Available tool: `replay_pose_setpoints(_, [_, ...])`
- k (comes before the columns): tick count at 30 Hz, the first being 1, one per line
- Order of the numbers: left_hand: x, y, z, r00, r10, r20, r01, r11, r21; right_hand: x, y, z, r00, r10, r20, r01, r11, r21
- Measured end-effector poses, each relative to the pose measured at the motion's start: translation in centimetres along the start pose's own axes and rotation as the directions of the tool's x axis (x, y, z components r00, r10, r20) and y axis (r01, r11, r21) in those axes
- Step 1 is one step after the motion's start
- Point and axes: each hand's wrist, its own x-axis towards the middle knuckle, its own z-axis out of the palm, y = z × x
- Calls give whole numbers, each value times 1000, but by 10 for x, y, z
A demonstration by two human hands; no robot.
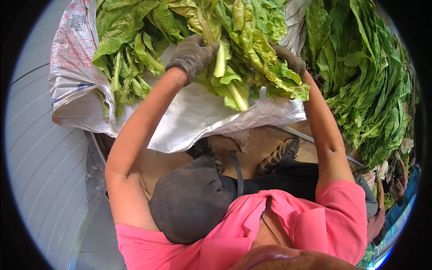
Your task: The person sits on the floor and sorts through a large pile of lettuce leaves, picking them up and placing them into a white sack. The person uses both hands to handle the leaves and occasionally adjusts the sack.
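Observation:
In a dark, soiled knit glove, my left hand (pixel 194 57) grips the thick pale stalks of a bunch of large yellow-green leaves (pixel 236 40), which look like tobacco leaves. My right hand (pixel 288 59), gloved too, holds the bunch's right side, its fingers partly hidden by a curled, yellowing leaf. The stalk ends point toward me. Beneath the bunch spreads a white woven plastic sack (pixel 182 114) with a frayed edge. More leaves (pixel 125 71) lie on the sack to the left of my left hand, their cut stalks hanging down.
A dense row of green leaves (pixel 368 77) hangs or is stacked at the right. Left stands a ribbed grey metal panel (pixel 44 135) with a bolted bracket (pixel 94 175). A dark rounded cloth-covered object (pixel 192 199) is by my lap. Other people (pixel 378 202) are at the far right.

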Motion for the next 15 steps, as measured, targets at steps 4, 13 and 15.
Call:
replay_pose_setpoints(4, [-4, -23, 51, 999, 8, -53, -14, 994, -106, 12, 0, -49, 974, -139, -178, -63, 590, -805])
replay_pose_setpoints(13, [-14, -61, 58, 937, -345, -50, 144, 514, -846, 12, 10, -39, 920, -167, -354, -90, 790, -606])
replay_pose_setpoints(15, [-2, -53, 76, 965, -241, -104, 25, 479, -878, 11, 15, -38, 952, -92, -293, -18, 935, -353])
